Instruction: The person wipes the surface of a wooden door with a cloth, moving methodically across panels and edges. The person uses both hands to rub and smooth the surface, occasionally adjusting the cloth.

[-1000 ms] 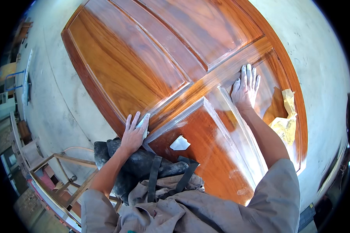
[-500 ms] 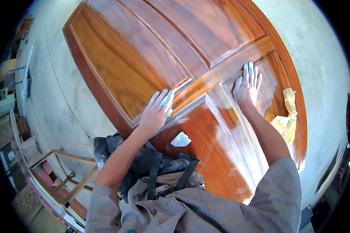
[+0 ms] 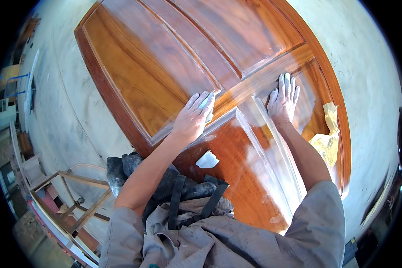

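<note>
A large brown wooden door [image 3: 120, 67] with raised panels and mouldings lies flat, smeared with whitish dust. My left hand [image 3: 190, 121] presses a pale, greenish-white piece of sandpaper [image 3: 209, 116] against the cross rail, beside the corner of an upper panel. Its fingers stretch forward over the sheet, hiding most of it. Farther right, my right hand [image 3: 282, 105] rests palm down on a dusty panel. Those fingers are extended, powdered white, and no held thing shows. A small white folded scrap [image 3: 207, 160] lies on the lower left panel, nearer my body.
Torn yellowish paper [image 3: 326, 146] lies on the door's right side. Pale concrete floor [image 3: 366, 89] surrounds the door. At lower left stands a wooden frame [image 3: 89, 214]; a blue metal handle [image 3: 17, 85] shows farther left. Dark dusty cloth [image 3: 152, 187] sits against the door's near edge.
My left hand has slid right and slightly away from me along the rail, with the sandpaper under its fingers. My right hand stays in nearly the same place.
</note>
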{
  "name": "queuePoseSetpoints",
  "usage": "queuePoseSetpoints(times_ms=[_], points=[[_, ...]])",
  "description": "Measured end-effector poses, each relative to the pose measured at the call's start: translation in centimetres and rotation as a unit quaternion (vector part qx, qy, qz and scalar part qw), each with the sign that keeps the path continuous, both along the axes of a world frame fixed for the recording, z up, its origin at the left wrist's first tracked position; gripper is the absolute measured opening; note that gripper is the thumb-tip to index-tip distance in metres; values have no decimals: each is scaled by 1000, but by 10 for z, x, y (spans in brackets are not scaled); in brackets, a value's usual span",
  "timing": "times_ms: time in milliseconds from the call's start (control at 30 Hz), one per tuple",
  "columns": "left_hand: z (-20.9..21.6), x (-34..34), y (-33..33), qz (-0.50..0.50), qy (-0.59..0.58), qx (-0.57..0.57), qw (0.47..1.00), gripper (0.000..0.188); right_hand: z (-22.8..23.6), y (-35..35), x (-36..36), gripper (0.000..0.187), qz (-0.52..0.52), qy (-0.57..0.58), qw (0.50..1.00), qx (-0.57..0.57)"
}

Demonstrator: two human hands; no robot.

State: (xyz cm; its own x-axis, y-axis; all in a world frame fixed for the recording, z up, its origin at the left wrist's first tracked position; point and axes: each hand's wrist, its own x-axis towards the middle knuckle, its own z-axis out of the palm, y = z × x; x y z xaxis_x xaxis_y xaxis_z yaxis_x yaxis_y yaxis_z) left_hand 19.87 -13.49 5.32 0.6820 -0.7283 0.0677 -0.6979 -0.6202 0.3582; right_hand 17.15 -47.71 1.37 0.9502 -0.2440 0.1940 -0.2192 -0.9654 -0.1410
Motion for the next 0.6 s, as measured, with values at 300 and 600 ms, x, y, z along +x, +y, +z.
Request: queuePoseSetpoints(times_ms=[300, 600], points=[[1, -11, 14, 26, 13, 9, 1000, 62, 5, 5, 3, 62, 1, 0, 1000, 1], [13, -68, 116, 43, 49, 113, 991, 60, 7, -1, -1, 60, -12, 0, 1000, -11]])
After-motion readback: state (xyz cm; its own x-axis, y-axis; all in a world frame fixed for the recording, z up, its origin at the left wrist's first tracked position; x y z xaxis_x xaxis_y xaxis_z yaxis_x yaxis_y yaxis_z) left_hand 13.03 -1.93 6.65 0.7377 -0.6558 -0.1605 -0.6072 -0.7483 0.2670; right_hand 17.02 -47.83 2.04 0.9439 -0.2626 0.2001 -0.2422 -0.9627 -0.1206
